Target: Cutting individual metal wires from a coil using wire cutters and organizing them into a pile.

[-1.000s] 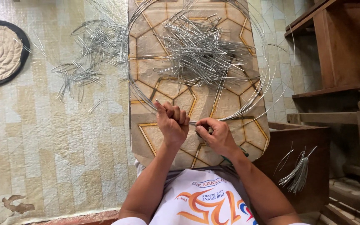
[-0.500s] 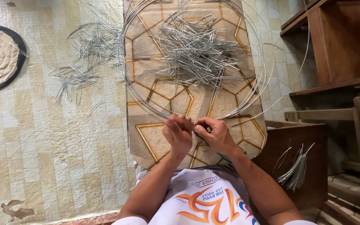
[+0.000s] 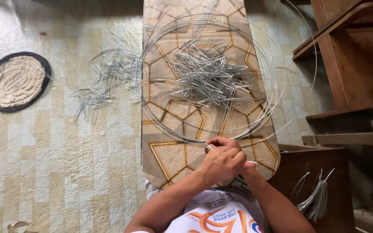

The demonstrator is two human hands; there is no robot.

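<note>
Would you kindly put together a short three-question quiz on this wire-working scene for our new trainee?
1. True or false: the coil of wire lies on the patterned board, ringed around a pile of bent wire pieces.
2. Which lies on the floor at far left? A) a round woven mat B) a metal bucket C) a folded cloth
3. Fill in: the left hand lies over the right hand at the board's ____ edge, near or far?

Key: 1 true. 2 A. 3 near; both hands close on a short wire piece, little of which shows. A second scatter of loose wire pieces lies on the floor beside the board.
</note>
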